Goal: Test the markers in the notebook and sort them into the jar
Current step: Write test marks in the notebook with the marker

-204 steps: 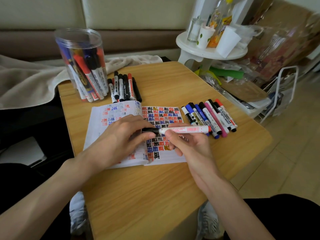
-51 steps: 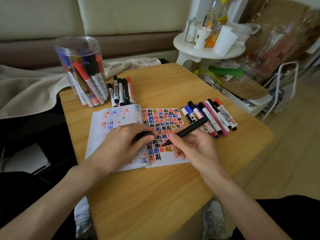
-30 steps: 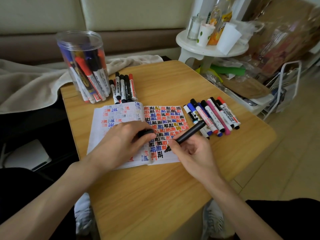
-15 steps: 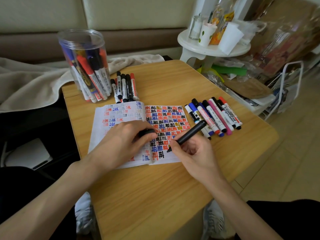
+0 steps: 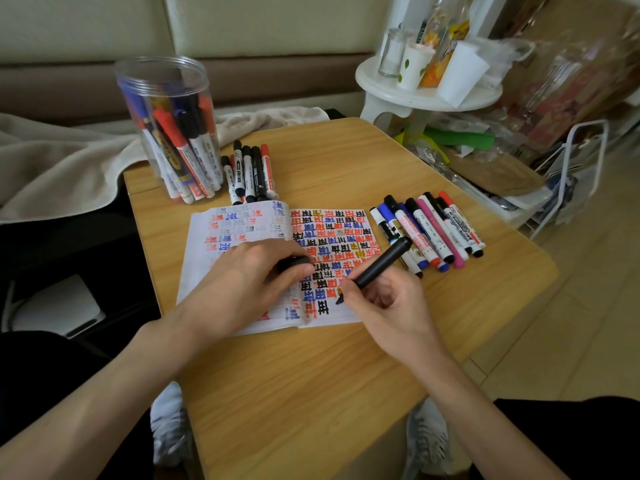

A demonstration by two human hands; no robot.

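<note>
both forearms come in from the bottom corners toward the middle of the frame. the left hand [image 5: 249, 285] lies palm down, its fingers curled around a black cap [image 5: 294, 263]. the right hand [image 5: 388, 303] pinches a black marker [image 5: 377, 265], tip pointing down-left.

A light wooden tabletop [image 5: 311, 393] fills the middle of the frame. Behind it, across the upper left, runs a cream sofa [image 5: 86, 26], with a beige blanket [image 5: 62, 168] rumpled on the seat. At upper right stands a round white stool [image 5: 415, 95] carrying a leaf-printed paper cup [image 5: 414, 65], a plain white cup [image 5: 462, 72] leaning over, a small glass jar [image 5: 393, 53] and a bottle with an orange label [image 5: 440, 39]. Crumpled clear plastic [image 5: 571, 64] is heaped to its right, above a white wire rack [image 5: 576, 178] on the pale tiled floor [image 5: 571, 323]. A flat white object [image 5: 55, 306] lies at the left edge, and two pale sneakers [image 5: 429, 441] show at the bottom.
</note>
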